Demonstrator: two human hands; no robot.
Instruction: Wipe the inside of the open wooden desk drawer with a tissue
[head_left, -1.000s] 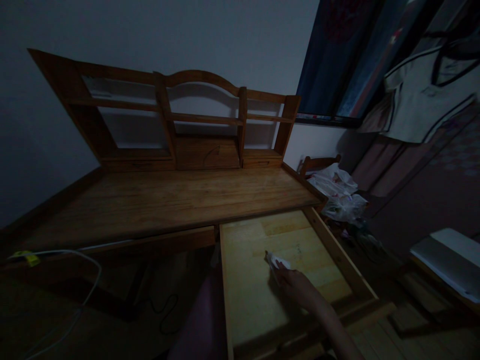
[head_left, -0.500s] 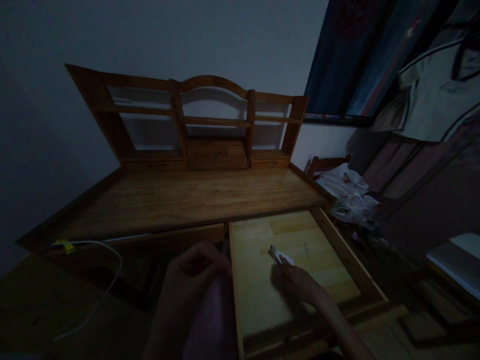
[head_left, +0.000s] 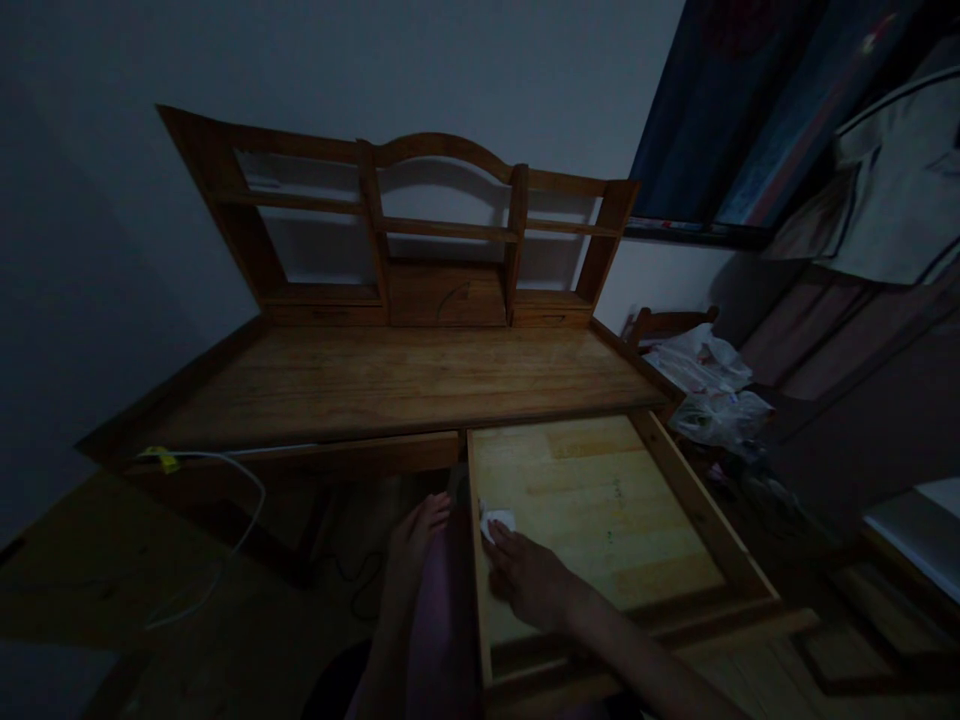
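A wooden drawer (head_left: 570, 480) stands pulled out from the right side of the desk, with a pale bottom board. My right hand (head_left: 529, 575) is closed on a crumpled white tissue (head_left: 497, 522), pressing it to the board beside the drawer's left wall. Small dark marks (head_left: 613, 515) show on the board, right of the hand. My left hand (head_left: 418, 535) is just outside that left wall, near the front of the desk. Its fingers are stretched out and I see nothing in them.
Behind the drawer lies the desktop (head_left: 420, 380) with a wooden shelf unit (head_left: 450, 230). A white cable (head_left: 259, 500) hangs at the left front edge. Plastic bags (head_left: 705, 370) sit on a chair at right; clothes (head_left: 892, 200) hang beyond. A white-topped piece of furniture (head_left: 915, 530) stands far right.
My right hand has moved the tissue left across the board to the left wall. My left hand has gone from curled fingers to stretched ones. The view has shifted slightly.
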